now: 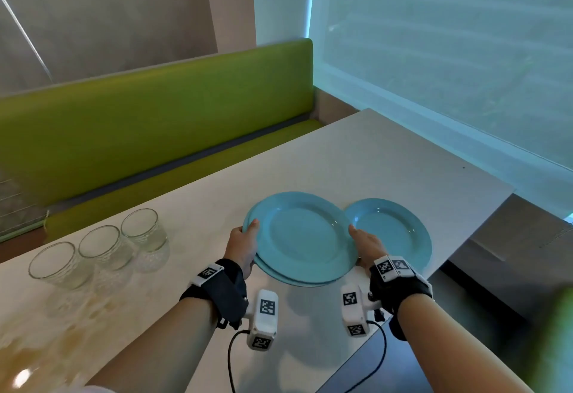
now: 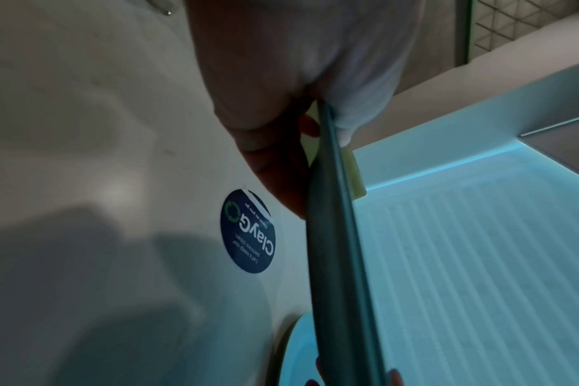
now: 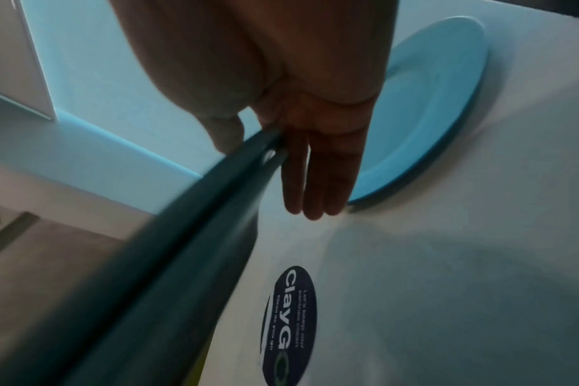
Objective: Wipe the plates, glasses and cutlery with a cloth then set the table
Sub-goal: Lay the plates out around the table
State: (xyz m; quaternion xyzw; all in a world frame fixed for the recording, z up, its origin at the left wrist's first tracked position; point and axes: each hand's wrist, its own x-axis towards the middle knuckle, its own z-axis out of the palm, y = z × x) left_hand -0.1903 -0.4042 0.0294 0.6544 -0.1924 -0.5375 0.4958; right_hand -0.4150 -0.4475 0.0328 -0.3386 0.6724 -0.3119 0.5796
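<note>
Two stacked blue plates (image 1: 302, 237) hang a little above the white table (image 1: 387, 160), held between both hands. My left hand (image 1: 243, 245) pinches the left rim, thumb on top and fingers underneath. My right hand (image 1: 364, 242) pinches the right rim in the same way. The left wrist view shows the rim (image 2: 334, 235) edge-on against my left hand (image 2: 275, 146). In the right wrist view both rims (image 3: 189, 229) show, with my right hand's fingers (image 3: 318, 177) straight beneath them. A third blue plate (image 1: 393, 231) lies flat on the table just right of the stack, also in the right wrist view (image 3: 430, 104).
Three clear glasses (image 1: 102, 250) stand in a row at the table's left. A round dark blue sticker (image 3: 288, 326) is on the tabletop under the held plates. A green bench (image 1: 155, 119) runs behind the table, whose right edge is close to the lying plate.
</note>
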